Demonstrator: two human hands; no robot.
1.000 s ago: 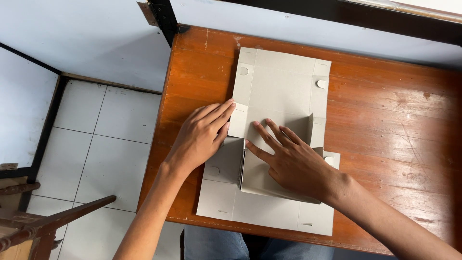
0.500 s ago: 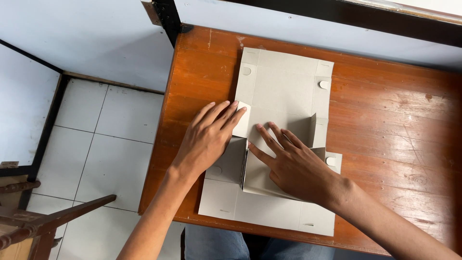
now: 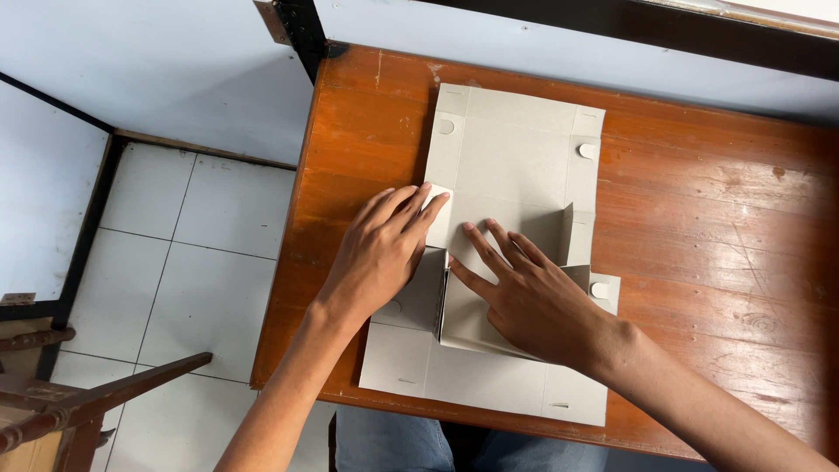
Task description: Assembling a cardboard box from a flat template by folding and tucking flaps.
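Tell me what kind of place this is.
Probably a plain indoor work or study room: a worn wooden table against a pale wall, a white tiled floor, and a wooden chair nearby.

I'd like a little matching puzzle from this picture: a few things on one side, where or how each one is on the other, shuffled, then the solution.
Things:
1. left hand
2. right hand
3. wooden table
4. wooden chair

Places or states:
A. on the tiled floor, at the lower left of the view
B. flat on the middle panel of the grey cardboard sheet
C. reddish brown, under the cardboard
D. on the cardboard's left side flap, fingers reaching a folded corner

Pairs: 1-D, 2-B, 3-C, 4-A
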